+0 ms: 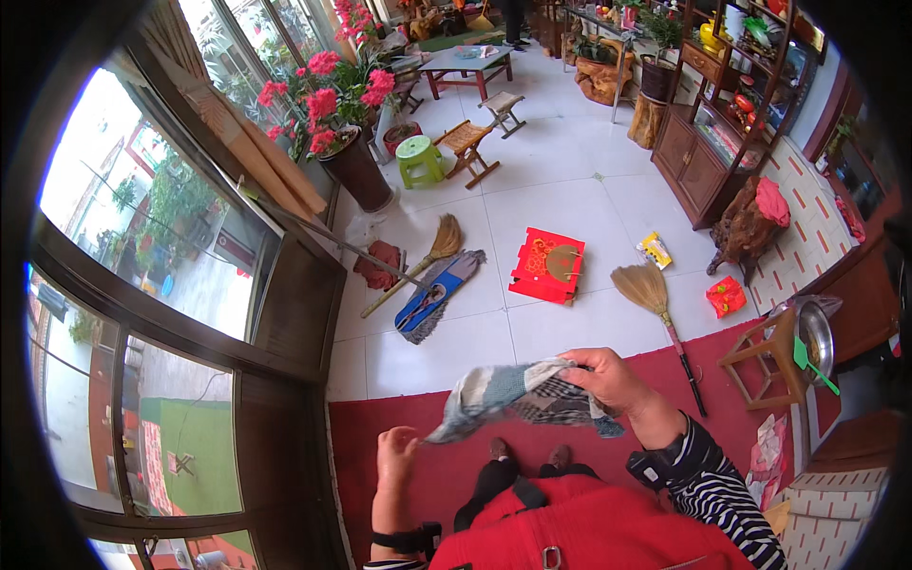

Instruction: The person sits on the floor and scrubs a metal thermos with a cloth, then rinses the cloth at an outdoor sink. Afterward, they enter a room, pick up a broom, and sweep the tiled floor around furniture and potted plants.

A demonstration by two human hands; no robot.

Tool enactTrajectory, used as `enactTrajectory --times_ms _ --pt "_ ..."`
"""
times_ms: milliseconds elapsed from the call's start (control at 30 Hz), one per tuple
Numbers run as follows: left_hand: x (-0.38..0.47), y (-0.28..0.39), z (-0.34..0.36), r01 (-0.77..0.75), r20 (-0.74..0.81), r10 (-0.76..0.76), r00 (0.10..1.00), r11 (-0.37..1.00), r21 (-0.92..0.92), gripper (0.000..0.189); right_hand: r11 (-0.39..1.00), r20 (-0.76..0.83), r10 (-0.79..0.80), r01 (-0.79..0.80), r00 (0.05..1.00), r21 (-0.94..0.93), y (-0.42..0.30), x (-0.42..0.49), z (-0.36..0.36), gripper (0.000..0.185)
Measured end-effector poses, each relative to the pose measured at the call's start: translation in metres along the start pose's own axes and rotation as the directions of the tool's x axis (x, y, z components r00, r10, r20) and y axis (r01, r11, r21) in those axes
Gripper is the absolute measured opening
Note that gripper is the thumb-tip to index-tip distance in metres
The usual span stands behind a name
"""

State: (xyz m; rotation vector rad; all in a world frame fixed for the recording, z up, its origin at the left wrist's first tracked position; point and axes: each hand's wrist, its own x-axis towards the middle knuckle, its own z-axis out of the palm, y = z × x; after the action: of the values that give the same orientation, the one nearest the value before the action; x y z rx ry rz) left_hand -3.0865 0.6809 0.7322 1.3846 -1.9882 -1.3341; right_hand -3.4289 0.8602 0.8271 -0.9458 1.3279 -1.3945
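A checked cloth [509, 392] in grey, white and teal is stretched between my two hands above the red mat. My left hand [397, 456] pinches its lower left corner between thumb and fingers. Higher up on the other side, my right hand [605, 377] grips the cloth's upper edge, and part of it hangs below that hand. Beyond the cloth, on the white tiles, lie a blue flat mop [427, 299] with grey fringe, a straw broom [445, 239], a red cardboard box [547, 265] and a second straw broom [645, 288].
A glass-paned door [285, 299] stands at left. The red mat [370, 442] lies underfoot. At right are a wooden stool [766, 356], a metal basin [819, 335], a red packet [726, 297] and a root carving [737, 221]. Farther off are a green plastic stool [419, 158] and a potted plant [356, 171].
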Motion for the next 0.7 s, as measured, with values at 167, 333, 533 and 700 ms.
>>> enactTrajectory --times_ms 167,333,533,700 --pt "0.032 0.071 0.026 -0.503 0.236 0.508 0.828 0.860 -0.085 0.060 0.904 0.295 0.304 -0.176 0.906 -0.390 -0.024 0.047 0.049 0.039" --pt "0.066 0.118 0.009 -0.471 0.563 0.487 0.668 0.862 -0.187 0.039 0.909 0.471 0.210 0.006 0.857 -0.417 -0.055 0.071 0.071 0.048" --pt "0.087 0.117 -0.006 -0.590 0.486 0.491 0.723 0.805 0.065 0.022 0.858 0.293 0.127 0.043 0.948 -0.512 -0.067 0.073 0.051 0.050" --pt "0.082 0.124 -0.035 -0.686 -0.023 0.696 0.718 0.713 0.147 0.020 0.560 0.027 -0.232 0.156 0.972 -0.813 -0.076 0.067 0.057 0.042"
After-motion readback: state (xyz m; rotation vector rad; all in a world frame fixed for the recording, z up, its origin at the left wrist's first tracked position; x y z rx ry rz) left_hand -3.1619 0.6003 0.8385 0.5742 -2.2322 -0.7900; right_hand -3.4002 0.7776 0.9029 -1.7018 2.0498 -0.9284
